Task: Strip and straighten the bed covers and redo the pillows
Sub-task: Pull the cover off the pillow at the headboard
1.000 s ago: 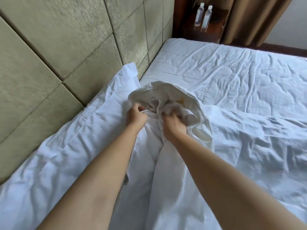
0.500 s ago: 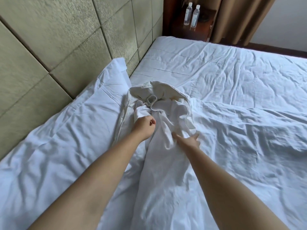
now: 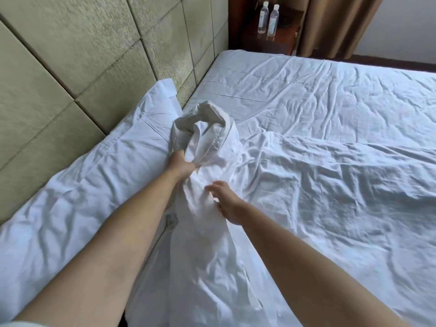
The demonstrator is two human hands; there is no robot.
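Observation:
A bunched white pillowcase (image 3: pixel 207 138) stands up in the middle of the bed, its open hem flopped over at the top. My left hand (image 3: pixel 180 165) grips a gathered fold of it just below the hem. My right hand (image 3: pixel 226 201) lies lower on the same cloth, fingers spread and lightly curved against it. A white pillow (image 3: pixel 82 185) lies to the left along the headboard. The wrinkled white duvet (image 3: pixel 342 185) covers the bed to the right, and the fitted sheet (image 3: pixel 283 79) shows beyond it.
A padded olive headboard (image 3: pixel 82 55) runs along the left. At the far corner a dark wooden nightstand (image 3: pixel 271 41) carries two water bottles (image 3: pixel 269 20), with a brown curtain (image 3: pixel 337 24) beside it.
My left hand has moved up and taken a firmer grip under the hem. My right hand has slid down the cloth toward me. The bunched cloth now stands taller and narrower.

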